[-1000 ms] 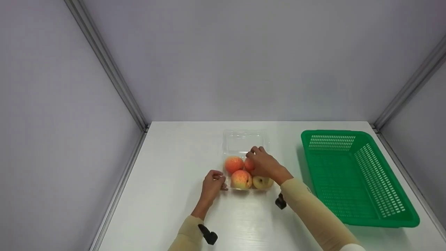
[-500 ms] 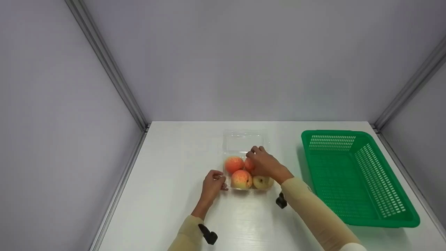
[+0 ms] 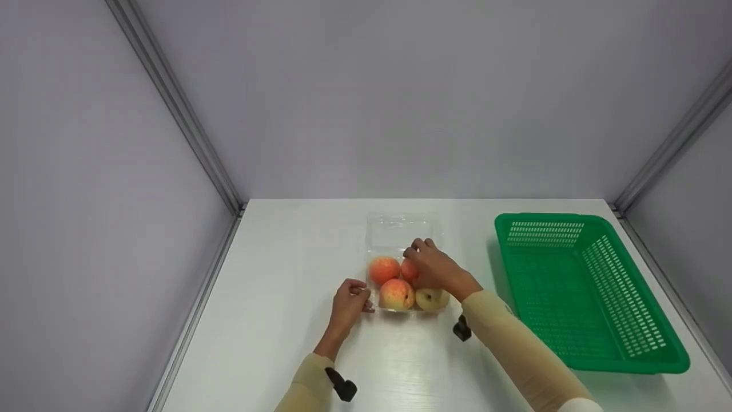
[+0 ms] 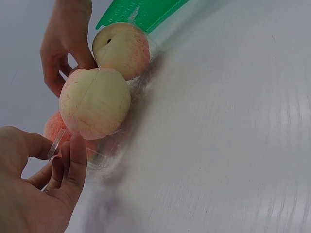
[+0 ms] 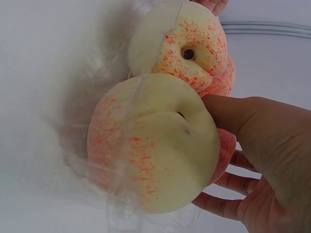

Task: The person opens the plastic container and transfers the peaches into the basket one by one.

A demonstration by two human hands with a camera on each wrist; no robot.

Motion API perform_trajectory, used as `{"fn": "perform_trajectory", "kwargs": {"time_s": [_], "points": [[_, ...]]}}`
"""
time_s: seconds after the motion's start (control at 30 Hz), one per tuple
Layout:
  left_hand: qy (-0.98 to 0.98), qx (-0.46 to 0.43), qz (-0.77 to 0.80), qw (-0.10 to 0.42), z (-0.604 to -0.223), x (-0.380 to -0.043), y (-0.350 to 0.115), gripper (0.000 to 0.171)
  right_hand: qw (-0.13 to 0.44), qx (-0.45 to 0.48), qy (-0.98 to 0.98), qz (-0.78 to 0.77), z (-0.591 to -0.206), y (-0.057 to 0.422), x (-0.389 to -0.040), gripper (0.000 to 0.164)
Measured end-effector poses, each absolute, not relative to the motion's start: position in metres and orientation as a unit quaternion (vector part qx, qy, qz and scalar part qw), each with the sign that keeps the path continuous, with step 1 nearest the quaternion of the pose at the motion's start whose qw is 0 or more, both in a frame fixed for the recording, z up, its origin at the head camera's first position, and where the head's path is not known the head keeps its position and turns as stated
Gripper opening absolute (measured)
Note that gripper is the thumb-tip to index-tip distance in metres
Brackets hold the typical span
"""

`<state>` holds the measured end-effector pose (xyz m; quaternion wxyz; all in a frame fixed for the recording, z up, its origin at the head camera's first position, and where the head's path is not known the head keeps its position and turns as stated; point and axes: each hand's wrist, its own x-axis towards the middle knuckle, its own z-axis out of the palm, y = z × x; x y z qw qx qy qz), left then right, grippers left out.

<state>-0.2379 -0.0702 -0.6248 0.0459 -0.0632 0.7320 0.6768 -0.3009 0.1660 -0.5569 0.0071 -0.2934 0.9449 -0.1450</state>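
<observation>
Several peaches sit in a clear plastic clamshell box point(image 3: 374, 300) whose lid point(image 3: 402, 232) lies folded back behind it. My left hand point(image 3: 347, 303) pinches the box's left rim between thumb and fingers, as the left wrist view shows. At the back right of the box, my right hand point(image 3: 437, 270) has its fingers curled round a reddish peach point(image 3: 408, 270), largely hidden by the hand. A red-orange peach point(image 3: 384, 270) lies at back left, a yellow-red peach point(image 3: 396, 294) at front left, and a pale yellow peach point(image 5: 160, 141) at front right.
A green plastic basket point(image 3: 657, 320) with slotted walls stands on the white table point(image 3: 286, 257) to the right. Grey panels point(image 3: 366, 114) enclose the table at the back and sides.
</observation>
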Motion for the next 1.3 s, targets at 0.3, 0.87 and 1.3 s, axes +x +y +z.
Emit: {"fn": "perform_trajectory", "kwargs": {"time_s": [0.3,0.87,1.3], "points": [[0.731,-0.061,0.678,0.046,-0.625,-0.238,-0.070,0.026,0.024,-0.289,0.946,-0.144,-0.552,0.165,-0.301,0.061],[0.729,-0.066,0.680,0.049,-0.624,-0.237,-0.070,0.027,0.038,-0.279,0.949,-0.138,-0.543,0.166,-0.303,0.057],[0.725,-0.069,0.683,0.054,-0.625,-0.238,-0.071,0.026,0.062,-0.251,0.954,-0.150,-0.536,0.165,-0.302,0.060]]}}
